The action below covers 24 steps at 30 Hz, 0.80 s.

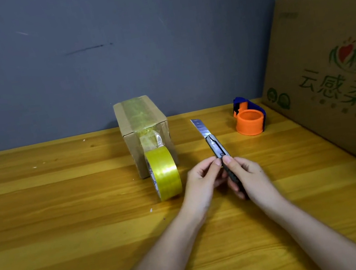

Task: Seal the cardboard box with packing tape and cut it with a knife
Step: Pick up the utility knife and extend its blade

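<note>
Wooden table (69, 225) with a yellowish grain took up the lower half of the head view, backed by a plain grey-blue wall (64, 59). Small box (134, 147) sat near the far edge, with tape already run along its top and down the front face. That strip was still joined to the roll (165, 172), which stood on edge right against the box front, so nothing was cut yet.

Both hands were up front, just right of the roll, gripping the knife (215, 144) together. Right hand (252, 176) was wrapped around the dark handle with the thumb up by the slider. Left hand (200, 182) pinched the handle from the other side, thumb tip nearly touching the right thumb. Blade was pushed well out, pointing away and a bit left, its tip near the box but apart from it.

Over to the right sat an orange and blue dispenser (250, 119), and big printed cartons (334, 83) were stacked along the right edge.
</note>
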### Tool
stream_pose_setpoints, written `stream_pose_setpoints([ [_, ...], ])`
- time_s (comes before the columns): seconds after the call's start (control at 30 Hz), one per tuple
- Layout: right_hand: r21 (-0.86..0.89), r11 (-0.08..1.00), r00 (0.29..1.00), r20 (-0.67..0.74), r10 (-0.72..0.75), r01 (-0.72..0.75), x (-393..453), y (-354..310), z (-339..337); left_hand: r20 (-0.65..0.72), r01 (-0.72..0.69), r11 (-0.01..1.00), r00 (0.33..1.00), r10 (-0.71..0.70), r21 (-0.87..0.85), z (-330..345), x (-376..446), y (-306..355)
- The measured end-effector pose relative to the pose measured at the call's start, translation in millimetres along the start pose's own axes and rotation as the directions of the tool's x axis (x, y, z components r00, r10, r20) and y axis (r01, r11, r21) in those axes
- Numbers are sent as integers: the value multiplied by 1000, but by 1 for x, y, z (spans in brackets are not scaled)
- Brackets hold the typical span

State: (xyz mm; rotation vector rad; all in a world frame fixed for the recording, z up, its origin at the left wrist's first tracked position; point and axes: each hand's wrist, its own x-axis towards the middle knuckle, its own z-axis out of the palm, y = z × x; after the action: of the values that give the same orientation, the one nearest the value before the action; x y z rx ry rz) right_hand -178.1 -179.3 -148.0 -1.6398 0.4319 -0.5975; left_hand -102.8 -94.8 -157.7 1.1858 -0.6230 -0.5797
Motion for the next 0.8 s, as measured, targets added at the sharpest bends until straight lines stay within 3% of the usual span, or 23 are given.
stream_pose_setpoints([
  [0.17,81,993,994,62,86,-91,4,2,-1,16,-65,981,998,63,184,1,-1,-4],
  [0.3,165,984,996,61,58,-67,5,2,0,32,-113,825,993,115,554,7,-9,6],
  [0.37,165,986,998,55,18,-27,3,-2,1,72,-114,767,993,89,632,4,-17,20],
  [0.5,188,982,999,32,-22,16,1,-14,7,141,-124,788,989,47,603,-13,-39,50],
  [0.6,143,989,998,52,-34,26,3,-23,15,132,-175,842,983,125,510,-29,-49,74],
  [0.7,117,992,996,79,-50,40,2,-31,27,-22,-259,849,953,303,460,-48,-51,99],
  [0.8,83,996,997,66,-50,44,0,-41,41,-190,-232,874,922,338,428,-71,-42,105],
])
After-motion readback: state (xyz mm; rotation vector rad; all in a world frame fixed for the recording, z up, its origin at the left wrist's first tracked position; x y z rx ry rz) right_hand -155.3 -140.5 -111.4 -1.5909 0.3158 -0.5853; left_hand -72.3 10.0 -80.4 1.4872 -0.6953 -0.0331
